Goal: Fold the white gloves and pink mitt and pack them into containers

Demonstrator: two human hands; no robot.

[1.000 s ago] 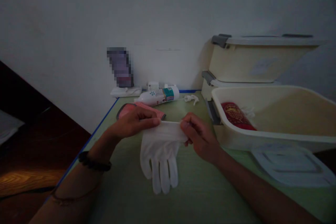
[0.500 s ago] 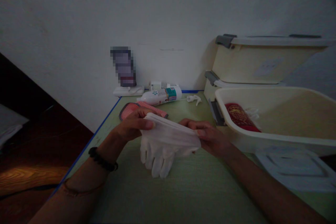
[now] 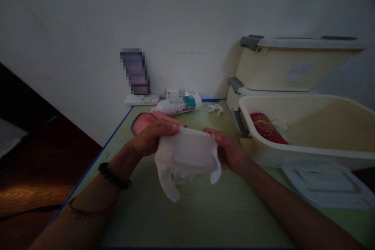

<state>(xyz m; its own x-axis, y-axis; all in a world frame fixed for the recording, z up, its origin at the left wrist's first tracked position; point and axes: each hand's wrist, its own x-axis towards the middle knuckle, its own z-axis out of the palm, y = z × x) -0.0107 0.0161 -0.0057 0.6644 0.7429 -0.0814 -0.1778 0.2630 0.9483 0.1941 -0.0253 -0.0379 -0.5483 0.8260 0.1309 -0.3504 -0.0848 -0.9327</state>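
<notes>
A pair of white gloves (image 3: 190, 150) is stretched between my two hands above the green tabletop (image 3: 187, 218), cuff edge up and fingers hanging down. Whether both gloves lie one over the other is hard to make out. My left hand (image 3: 152, 136) pinches the cuff at its left corner, thumb on top. At the right end of the cuff, my right hand (image 3: 230, 150) grips it, with some fingers hidden behind the fabric. Just behind my left hand lies a pink cloth (image 3: 145, 121) with a dark checked edge.
Farther back lie a white bottle (image 3: 178, 104) on its side and a white pump head (image 3: 215, 108). A blurred phone (image 3: 135, 71) leans on the wall. On the right stands an open cream bin (image 3: 310, 154) holding a red packet (image 3: 265, 127); a pale lid (image 3: 328, 185) lies before it.
The white gloves have been turned and spread, so the cuff now runs nearly level. Their fingers hang differently, with one long finger at the left. Both hands keep hold.
</notes>
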